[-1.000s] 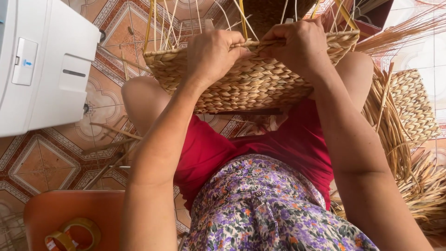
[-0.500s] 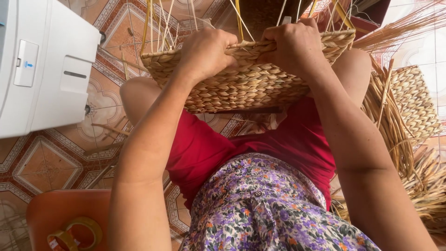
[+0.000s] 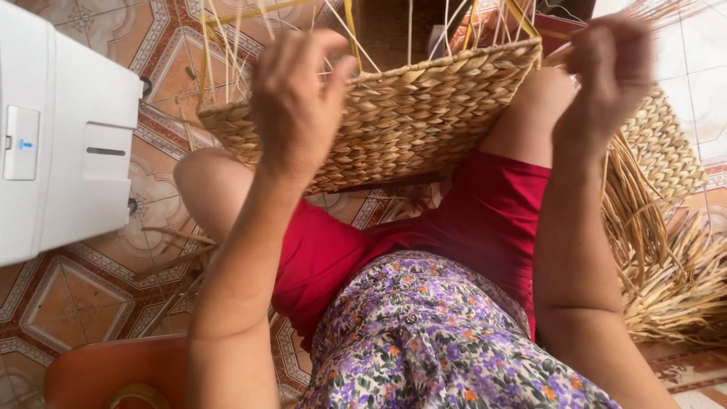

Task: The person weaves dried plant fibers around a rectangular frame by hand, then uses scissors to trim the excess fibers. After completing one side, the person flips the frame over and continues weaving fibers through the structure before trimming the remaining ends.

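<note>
A half-woven straw basket [image 3: 409, 121] rests on my knees, with thin upright spokes [image 3: 352, 30] sticking out of its rim. My left hand [image 3: 299, 106] grips the basket's near wall at the rim, fingers curled over the weave. My right hand [image 3: 609, 76] is off the basket's right corner, closed and blurred. It holds a straw strand [image 3: 559, 54] that runs back to the rim. My red shorts [image 3: 485, 220] and flowered top [image 3: 439, 333] fill the lower middle.
A white boxy appliance [image 3: 60, 136] stands at the left on the patterned tile floor [image 3: 91, 303]. A pile of dried straw [image 3: 666, 257] and a woven panel [image 3: 670, 148] lie at the right. An orange stool [image 3: 98, 375] sits at the bottom left.
My right hand has left the basket rim and swung out to the right with a strand. My left hand has slid left along the rim. The basket has tilted slightly.
</note>
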